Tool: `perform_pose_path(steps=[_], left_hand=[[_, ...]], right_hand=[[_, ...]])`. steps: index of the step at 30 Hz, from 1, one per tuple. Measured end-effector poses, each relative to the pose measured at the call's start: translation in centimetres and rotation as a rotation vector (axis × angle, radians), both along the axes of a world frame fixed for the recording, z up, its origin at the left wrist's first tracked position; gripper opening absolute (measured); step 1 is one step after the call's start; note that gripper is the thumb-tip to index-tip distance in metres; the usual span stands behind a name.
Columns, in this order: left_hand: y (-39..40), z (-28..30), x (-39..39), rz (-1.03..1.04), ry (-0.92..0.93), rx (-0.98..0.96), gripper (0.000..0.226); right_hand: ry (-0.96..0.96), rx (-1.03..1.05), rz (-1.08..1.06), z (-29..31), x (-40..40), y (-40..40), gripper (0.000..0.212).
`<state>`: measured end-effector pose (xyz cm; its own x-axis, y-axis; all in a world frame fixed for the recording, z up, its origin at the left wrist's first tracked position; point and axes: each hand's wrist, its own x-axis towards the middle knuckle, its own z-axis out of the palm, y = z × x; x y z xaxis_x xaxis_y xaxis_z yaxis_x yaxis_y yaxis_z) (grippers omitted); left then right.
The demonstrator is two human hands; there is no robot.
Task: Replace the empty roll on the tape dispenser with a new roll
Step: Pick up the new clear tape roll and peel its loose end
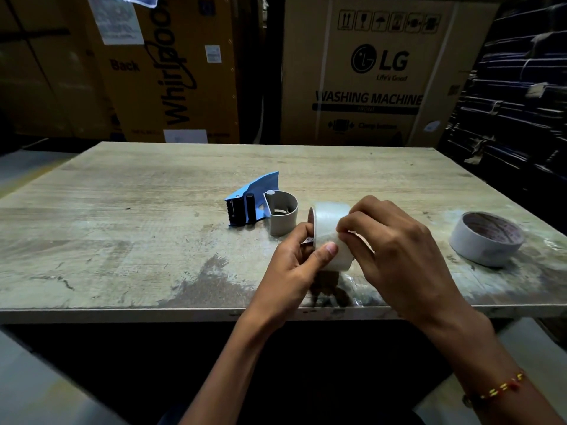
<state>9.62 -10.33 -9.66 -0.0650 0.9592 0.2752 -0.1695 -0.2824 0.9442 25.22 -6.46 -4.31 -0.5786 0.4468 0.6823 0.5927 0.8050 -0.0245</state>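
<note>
A blue tape dispenser [251, 200] lies on its side at the middle of the wooden table [122, 228], its grey roll holder [283, 216] facing up with nothing around it. Just in front of it, both hands hold a clear tape roll [329, 223] upright on its edge above the table. My left hand [294, 268] grips the roll's left side, thumb on the tape's outer face. My right hand [395, 250] pinches at the roll's surface with fingertips. A pale empty roll core [487, 239] lies flat at the table's right.
Large cardboard appliance boxes [368, 75] stand behind the table's far edge. Dark stacked bundles [518, 96] rise at the right. The table's near edge [184, 311] runs just under my wrists.
</note>
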Motion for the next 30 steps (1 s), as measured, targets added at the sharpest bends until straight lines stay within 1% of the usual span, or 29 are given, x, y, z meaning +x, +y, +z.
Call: perform_pose_path(steps=[3, 6, 9, 14, 17, 22, 26, 29, 30], left_hand=[[0.1, 0.1, -0.1, -0.004, -0.006, 0.001, 0.018], [0.2, 0.1, -0.1, -0.009, -0.005, 0.000, 0.017], [0.4, 0.1, -0.1, -0.012, 0.003, 0.008, 0.019], [0.5, 0.1, 0.0, -0.009, 0.010, 0.033, 0.022], [0.6, 0.1, 0.1, 0.003, 0.046, 0.051, 0.023], [0.9, -0.1, 0.1, 0.034, 0.123, 0.072, 0.024], [0.9, -0.2, 0.1, 0.025, 0.171, 0.078, 0.029], [0.9, 0.0, 0.0, -0.005, 0.197, 0.083, 0.030], [0.9, 0.0, 0.0, -0.015, 0.198, 0.087, 0.030]], right_hand=[[-0.043, 0.001, 0.005, 0.1, -0.2, 0.3, 0.009], [-0.059, -0.025, 0.019, 0.2, -0.1, 0.5, 0.004], [-0.078, -0.035, -0.004, 0.4, -0.3, 0.7, 0.005], [-0.086, 0.018, -0.023, 0.2, -0.5, 0.8, 0.008], [-0.087, 0.022, -0.038, 0.1, -0.4, 0.7, 0.004], [-0.131, 0.019, -0.108, 0.3, -0.2, 0.2, 0.008], [-0.087, -0.029, -0.126, 0.3, 0.3, -0.4, 0.009], [-0.005, -0.123, -0.095, -0.1, 0.5, -0.4, 0.005], [0.038, -0.161, -0.083, -0.2, 0.6, -0.4, 0.007]])
